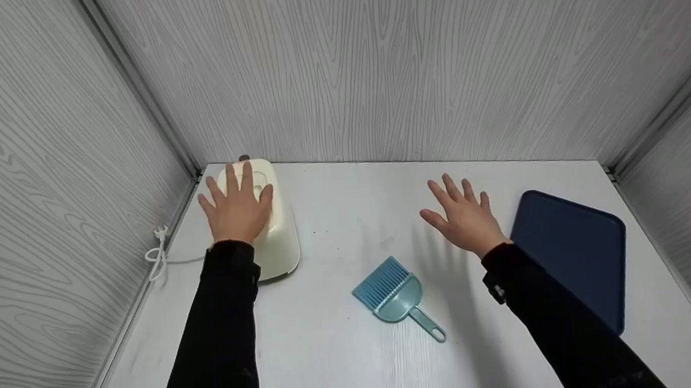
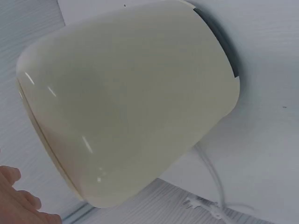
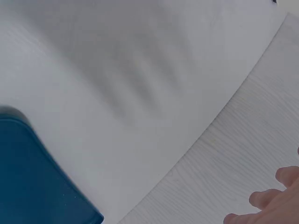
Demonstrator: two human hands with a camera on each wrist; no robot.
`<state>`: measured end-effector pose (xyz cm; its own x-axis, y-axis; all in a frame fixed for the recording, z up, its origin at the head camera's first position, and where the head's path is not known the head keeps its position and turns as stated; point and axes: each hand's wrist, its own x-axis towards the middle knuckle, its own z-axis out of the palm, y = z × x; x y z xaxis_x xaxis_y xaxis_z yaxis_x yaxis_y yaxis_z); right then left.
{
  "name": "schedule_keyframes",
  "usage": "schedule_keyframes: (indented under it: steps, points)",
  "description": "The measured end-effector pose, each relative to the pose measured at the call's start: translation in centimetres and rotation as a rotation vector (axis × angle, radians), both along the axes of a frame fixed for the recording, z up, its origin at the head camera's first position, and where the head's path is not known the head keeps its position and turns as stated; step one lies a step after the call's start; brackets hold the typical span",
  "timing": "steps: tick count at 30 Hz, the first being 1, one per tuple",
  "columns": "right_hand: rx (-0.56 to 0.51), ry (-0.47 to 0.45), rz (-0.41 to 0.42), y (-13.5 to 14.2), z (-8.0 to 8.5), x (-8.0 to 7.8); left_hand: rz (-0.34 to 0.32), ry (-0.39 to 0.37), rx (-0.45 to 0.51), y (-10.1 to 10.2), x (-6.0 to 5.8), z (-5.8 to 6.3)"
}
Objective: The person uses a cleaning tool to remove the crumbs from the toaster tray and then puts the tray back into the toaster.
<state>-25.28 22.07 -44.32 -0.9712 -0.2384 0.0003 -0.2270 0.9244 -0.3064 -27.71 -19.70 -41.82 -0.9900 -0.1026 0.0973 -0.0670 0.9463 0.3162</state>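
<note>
Over the cream-coloured, rounded appliance (image 1: 282, 240) at the back left, my left hand (image 1: 238, 211) is spread with straight fingers. The left wrist view shows the smooth side of this appliance (image 2: 126, 98), with my left fingertips (image 2: 30, 199) past its top edge. My right hand (image 1: 468, 219) hovers above the white table, its fingers spread and nothing in them, casting a shadow below. A small blue-green hand brush (image 1: 398, 296) lies in the middle with its handle pointing to the near right. Right of my right hand lies a dark blue tray (image 1: 582, 245), partly covered by my sleeve.
A white power cord (image 1: 184, 261) runs left from the appliance to a plug (image 1: 160, 232) at the table's left edge. Grey wood-grain panels (image 1: 338, 68) enclose the table (image 1: 331, 351) at the back and both sides.
</note>
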Motion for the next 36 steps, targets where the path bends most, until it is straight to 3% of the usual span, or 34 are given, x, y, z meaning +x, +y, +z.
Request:
schedule_keyframes:
  steps: [6,12,15,18,26,36]
  points:
    - [-0.044,0.01,0.049,-2.0,-0.6,0.6,0.112,-0.056,0.152,-2.4,1.0,-1.3]
    - [-0.079,-0.002,0.084,-3.9,-1.4,1.1,0.199,-0.162,0.341,-3.5,1.6,-2.7]
    - [-0.088,-0.002,0.1,-4.7,-2.0,1.3,0.219,-0.195,0.453,-3.6,1.6,-3.2]
    - [-0.095,-0.013,0.106,-5.3,-2.5,1.5,0.22,-0.175,0.532,-3.5,1.4,-3.5]
    - [-0.119,-0.054,0.115,-6.3,-3.3,1.9,0.245,-0.142,0.572,-2.9,1.4,-3.3]
    - [-0.163,-0.083,0.113,-7.3,-4.2,2.0,0.255,-0.144,0.537,-2.2,1.7,-2.8]
